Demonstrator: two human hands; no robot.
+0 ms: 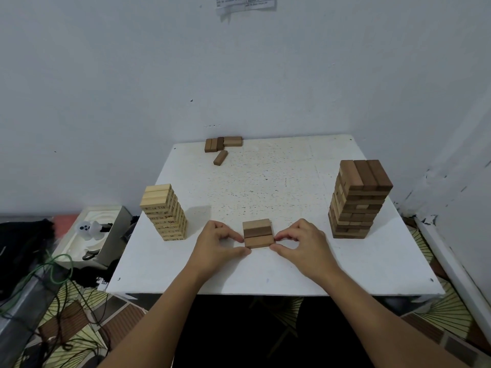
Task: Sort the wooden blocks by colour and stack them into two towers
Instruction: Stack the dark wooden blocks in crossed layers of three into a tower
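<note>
Three brown blocks [258, 233] lie side by side near the table's front edge. My left hand [220, 244] pinches their left ends with thumb and fingers, and my right hand [301, 241] pinches their right ends. A tower of pale blocks [163, 211] stands at the left. At the right rises a taller tower of brown blocks [358, 199]. Several loose brown blocks [222, 145] lie at the far edge of the white table [265, 181].
A white wall stands right behind the table and along its right side. Left of the table on the floor sit a white tray-like box [90, 235], dark cloth and green cables [61, 266].
</note>
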